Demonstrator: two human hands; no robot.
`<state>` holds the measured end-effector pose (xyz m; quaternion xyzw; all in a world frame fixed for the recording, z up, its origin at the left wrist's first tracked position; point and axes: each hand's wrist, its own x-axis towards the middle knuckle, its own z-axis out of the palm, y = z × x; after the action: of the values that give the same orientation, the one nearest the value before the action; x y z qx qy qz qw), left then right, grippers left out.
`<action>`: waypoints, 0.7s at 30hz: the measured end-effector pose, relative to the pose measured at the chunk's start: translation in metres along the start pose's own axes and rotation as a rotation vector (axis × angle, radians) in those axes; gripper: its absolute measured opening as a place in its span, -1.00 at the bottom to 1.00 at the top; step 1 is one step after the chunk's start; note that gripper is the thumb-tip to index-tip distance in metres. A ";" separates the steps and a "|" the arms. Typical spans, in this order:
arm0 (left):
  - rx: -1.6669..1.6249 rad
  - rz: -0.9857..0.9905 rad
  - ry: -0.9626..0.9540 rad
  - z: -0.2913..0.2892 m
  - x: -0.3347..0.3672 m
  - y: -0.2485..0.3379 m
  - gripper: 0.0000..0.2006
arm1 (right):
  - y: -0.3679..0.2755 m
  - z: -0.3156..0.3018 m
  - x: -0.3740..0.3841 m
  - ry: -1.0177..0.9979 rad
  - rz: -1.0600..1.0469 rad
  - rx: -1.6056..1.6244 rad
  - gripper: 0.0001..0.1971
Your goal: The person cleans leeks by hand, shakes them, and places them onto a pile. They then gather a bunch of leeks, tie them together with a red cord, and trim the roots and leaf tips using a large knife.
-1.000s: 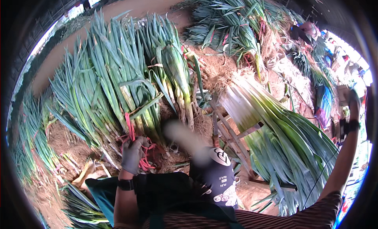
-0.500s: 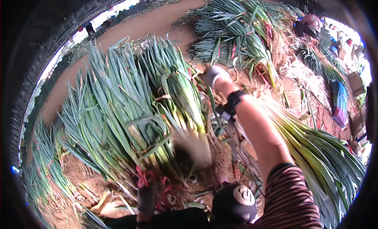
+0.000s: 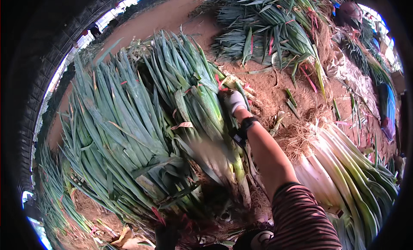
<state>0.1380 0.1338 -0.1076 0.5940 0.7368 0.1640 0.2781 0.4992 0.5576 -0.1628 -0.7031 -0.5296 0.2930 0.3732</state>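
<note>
My right hand (image 3: 235, 102), in a pale glove, is at the right side of a bundle of leeks (image 3: 195, 91), beside its pink tie (image 3: 219, 81). Its fingers are curled in, and what they hold is hidden. A dark watch (image 3: 247, 124) sits on that wrist. At the lower edge my left hand (image 3: 167, 236) is dark and blurred, next to a red tie (image 3: 158, 215); its fingers do not show clearly. A wider heap of leeks (image 3: 116, 134) lies above and left of it, leaves pointing away.
To the right of my forearm, trimmed leeks (image 3: 340, 164) lie with white stems and roots toward me. A large leek pile (image 3: 266, 30) is at the far right, on brown soil (image 3: 245, 73). Smaller bunches (image 3: 56, 185) lie at left. A person (image 3: 349, 14) is at upper right.
My right hand has come nearer, down against the side of the leek bundle. The view has shifted, so more white stems show at right. My left hand sits lower in the picture.
</note>
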 end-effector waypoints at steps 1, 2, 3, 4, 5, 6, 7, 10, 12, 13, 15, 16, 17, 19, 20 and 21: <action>0.000 -0.001 -0.005 -0.001 0.004 0.009 -0.81 | 0.000 -0.002 -0.009 -0.052 -0.086 0.230 -0.63; -0.303 -0.112 -0.040 -0.006 0.010 0.032 -0.81 | 0.000 -0.001 -0.015 -0.027 -0.034 0.342 -0.74; -0.604 -0.226 -0.074 -0.012 0.017 0.056 -0.80 | 0.004 -0.003 -0.028 -0.084 -0.101 0.529 -0.73; -0.601 -0.223 -0.074 -0.019 0.024 0.082 -0.80 | -0.003 0.001 -0.042 -0.084 -0.235 0.596 -0.74; -0.646 -0.284 0.024 -0.028 0.032 0.108 -0.85 | -0.014 0.005 -0.061 -0.012 -0.424 0.327 -0.70; -0.681 -0.357 0.143 -0.041 0.039 0.128 -0.80 | -0.047 0.006 -0.093 -0.110 -0.407 0.334 -0.71; -0.625 -0.228 0.162 -0.055 0.049 0.144 -0.82 | -0.074 0.001 -0.121 -0.121 -0.518 0.426 -0.70; -0.668 -0.037 0.299 -0.069 0.093 0.205 -0.81 | -0.084 0.013 -0.182 -0.186 -0.765 0.352 -0.81; -0.450 0.122 0.330 -0.082 0.120 0.215 -0.86 | -0.099 0.015 -0.221 -0.272 -0.786 0.398 -0.83; -0.198 0.473 0.375 -0.085 0.142 0.206 -0.87 | -0.108 0.007 -0.235 -0.345 -0.766 0.393 -0.83; 0.119 0.417 0.465 -0.082 0.176 0.195 -0.84 | -0.101 0.009 -0.245 -0.292 -0.804 0.400 -0.83; 0.109 0.335 0.445 -0.075 0.185 0.193 -0.84 | -0.096 0.010 -0.244 -0.273 -0.810 0.372 -0.82; 0.101 0.257 0.428 -0.074 0.188 0.193 -0.83 | -0.097 0.011 -0.245 -0.249 -0.820 0.345 -0.82; 0.226 0.353 0.395 -0.071 0.189 0.197 -0.83 | -0.097 0.005 -0.242 -0.238 -0.792 0.313 -0.81; 0.336 0.448 0.361 -0.066 0.190 0.200 -0.83 | -0.095 -0.001 -0.240 -0.232 -0.766 0.267 -0.81; 0.343 0.447 0.366 -0.062 0.195 0.200 -0.83 | -0.095 0.000 -0.240 -0.232 -0.770 0.274 -0.81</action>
<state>0.2308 0.3756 0.0138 0.7397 0.6430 0.1984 -0.0055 0.3849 0.3422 -0.0799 -0.3602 -0.7482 0.2770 0.4835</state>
